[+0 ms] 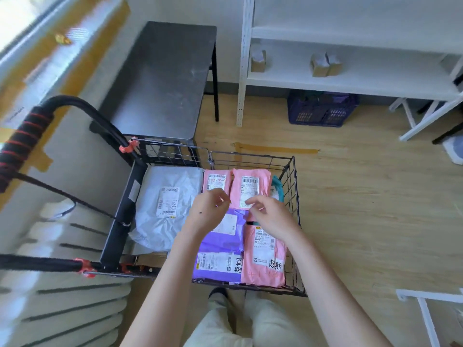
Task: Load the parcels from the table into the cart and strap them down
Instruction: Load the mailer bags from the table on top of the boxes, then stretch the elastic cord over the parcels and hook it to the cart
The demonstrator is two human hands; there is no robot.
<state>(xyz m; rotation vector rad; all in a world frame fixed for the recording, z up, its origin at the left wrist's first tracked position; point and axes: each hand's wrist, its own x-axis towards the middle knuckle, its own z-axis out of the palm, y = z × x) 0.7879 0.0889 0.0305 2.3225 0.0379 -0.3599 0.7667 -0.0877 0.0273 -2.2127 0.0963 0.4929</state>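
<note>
Both hands are over the cart (pixel 292 196) basket. Left hand (pixel 208 214) is above the purple parcel (pixel 220 249), and right hand (pixel 271 217) is near it, above the near pink parcel (pixel 265 259). Fingers on both curl in toward the thumbs, tips facing each other across a small gap. It reads as a pinch, but I can't tell if anything thin is held between them. Parcels lie flat in the basket. White parcel (pixel 170 204) is against the black back plate on the left. Far-left pink parcel (pixel 215 180) and far-right pink parcel (pixel 250 189) sit side by side at the far wall, with purple and near pink closest to the person. Worktop (pixel 162 78) sits beyond the cart's far side, well apart from the hands. My read: loading is done or close to it, and strapping comes next. Key geometry: what looks like a teal strap (pixel 277 187) is tucked in the far-right corner, between the far-right pink parcel and the wire wall. That's beyond and right of the right hand, so the right hand is nearer. A black cord (pixel 75 200) runs from the handle (pixel 22 144) down to the back plate, well left of the left hand. Likely the strap gets drawn from that corner across the load, right to left.
</note>
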